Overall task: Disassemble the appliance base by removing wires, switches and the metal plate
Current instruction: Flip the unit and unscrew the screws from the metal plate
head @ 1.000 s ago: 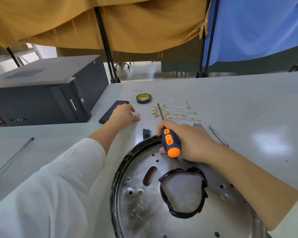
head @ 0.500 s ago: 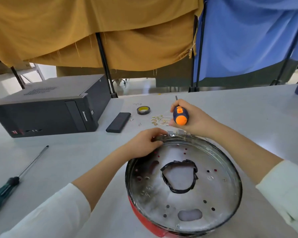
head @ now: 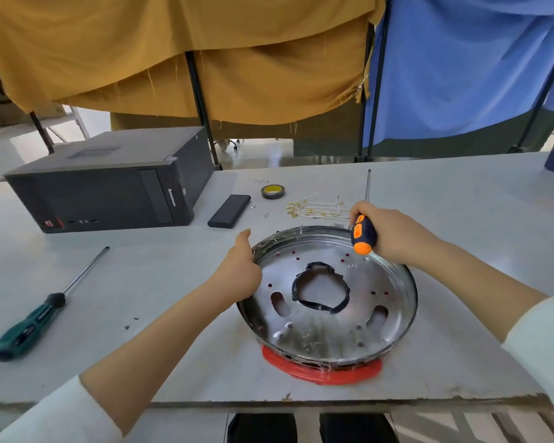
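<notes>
The round appliance base lies on the table, its shiny metal plate facing up over a red plastic rim. A ring of black tape surrounds the plate's central hole. My left hand grips the base's left rim, thumb up. My right hand holds an orange and dark blue screwdriver over the far right rim, shaft pointing away. A bundle of removed white wires with brass terminals lies just beyond the base.
A black computer tower lies at the back left, a black slab and a tape roll beside it. A long green-handled screwdriver lies at the left. Small screws dot the table. The table's front edge is close.
The view has pulled back and the base now sits farther from me. My left hand shifted from the far rim to the left rim. My right hand with the screwdriver moved right.
</notes>
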A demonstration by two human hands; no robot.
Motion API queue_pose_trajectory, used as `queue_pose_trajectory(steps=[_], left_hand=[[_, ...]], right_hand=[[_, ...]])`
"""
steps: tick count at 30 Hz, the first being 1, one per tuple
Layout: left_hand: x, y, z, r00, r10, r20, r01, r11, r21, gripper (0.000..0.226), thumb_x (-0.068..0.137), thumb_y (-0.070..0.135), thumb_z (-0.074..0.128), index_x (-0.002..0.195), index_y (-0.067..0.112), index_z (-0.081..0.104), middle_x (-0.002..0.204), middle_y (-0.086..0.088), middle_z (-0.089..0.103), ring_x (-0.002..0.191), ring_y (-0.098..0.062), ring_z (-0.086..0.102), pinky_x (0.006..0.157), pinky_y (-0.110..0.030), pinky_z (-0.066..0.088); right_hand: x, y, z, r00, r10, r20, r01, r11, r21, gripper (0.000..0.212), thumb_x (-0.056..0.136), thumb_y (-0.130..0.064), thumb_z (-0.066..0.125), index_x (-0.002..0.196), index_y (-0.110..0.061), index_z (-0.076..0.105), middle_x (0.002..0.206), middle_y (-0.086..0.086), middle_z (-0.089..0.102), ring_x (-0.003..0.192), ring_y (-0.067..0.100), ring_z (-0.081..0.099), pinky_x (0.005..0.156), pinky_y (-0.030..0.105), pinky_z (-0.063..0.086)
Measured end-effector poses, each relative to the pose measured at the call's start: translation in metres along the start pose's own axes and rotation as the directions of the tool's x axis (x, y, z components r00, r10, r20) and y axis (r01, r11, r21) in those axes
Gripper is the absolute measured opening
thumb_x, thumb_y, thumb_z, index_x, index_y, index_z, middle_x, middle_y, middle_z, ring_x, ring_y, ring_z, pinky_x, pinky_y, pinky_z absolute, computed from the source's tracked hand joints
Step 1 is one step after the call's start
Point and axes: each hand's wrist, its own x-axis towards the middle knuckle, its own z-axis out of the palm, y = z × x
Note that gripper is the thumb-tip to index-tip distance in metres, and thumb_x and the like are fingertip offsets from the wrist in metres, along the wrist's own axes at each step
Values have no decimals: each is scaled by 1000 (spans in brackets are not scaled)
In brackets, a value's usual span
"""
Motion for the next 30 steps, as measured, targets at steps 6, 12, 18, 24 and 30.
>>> queue_pose_trajectory(steps=[6,12,18,24,30], left_hand=[[4,14,-9,980,201,1,-191,932,309,67,88,15,47,146,25,16,143,-8,28,97,-21,57,71,-22,43],[40,53,9,939,288,188,-344,787,512,52,92,30,50,141,18,35,141,-7,43,127,-26,42,103,-36,36],[49,57,32,950,290,119,-282,626,727,26,95,27,43,118,22,53,114,-9,60,102,-31,56,70,-32,39],[34,37,17,982,189,4,-107,537,837,24,87,12,44,108,19,53,105,-6,59,97,-28,58,65,-30,37],[31,38,1,997,54,50,-71,519,852,12,87,15,41,95,19,49,77,2,49,76,-21,50,58,-26,33]], right_hand=[[6,-1,3,996,-84,22,82,993,81,34,76,-5,61,94,-31,48,90,-7,61,82,22,59,76,44,52],[12,-2,3,987,-160,18,155,976,153,37,75,-6,66,98,-30,51,96,-6,61,85,20,59,76,40,52],[17,-4,10,982,-190,-19,188,940,285,43,79,-4,68,94,-38,46,99,-6,59,89,18,59,79,30,51],[16,7,6,978,-183,-102,205,941,270,43,78,-13,73,99,-37,45,102,-7,60,93,16,63,76,29,55],[24,-15,-15,958,-120,-262,209,914,348,22,83,-49,64,97,-41,49,80,-17,66,73,-3,65,73,25,50]])
